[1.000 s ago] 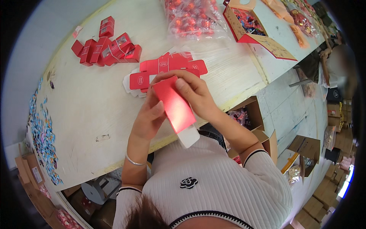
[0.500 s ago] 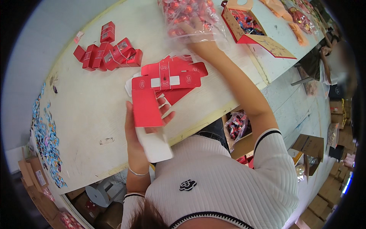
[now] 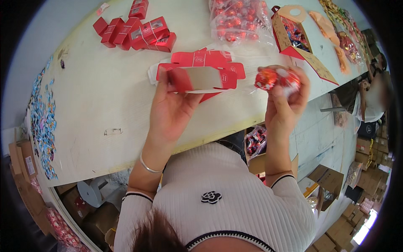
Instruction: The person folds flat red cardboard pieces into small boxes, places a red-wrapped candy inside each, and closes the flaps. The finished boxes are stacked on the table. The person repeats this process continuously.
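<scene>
My left hand (image 3: 173, 110) grips a red and white carton (image 3: 205, 80), folded into an open box with its pale inside showing. Under and behind it lies a stack of flat red cartons (image 3: 200, 57) on the table. To the right, my right hand (image 3: 286, 110) is closed round two red foil-wrapped candy balls (image 3: 266, 78), held above the table and apart from the carton; the one nearer the palm is blurred. Beyond my hands sits a clear plastic bag (image 3: 239, 22) full of similar red balls.
Several finished red boxes (image 3: 150, 33) stand at the far left. Blue-wrapped candies (image 3: 44, 126) spread along the left edge. An open patterned gift box (image 3: 312, 63) with wrapped sweets is at the far right. Cardboard boxes (image 3: 325, 180) sit on the floor, where another person (image 3: 373, 94) appears.
My right hand has come out of the plastic bag holding two candy balls. My left hand has raised and turned the carton, which now shows its open inside.
</scene>
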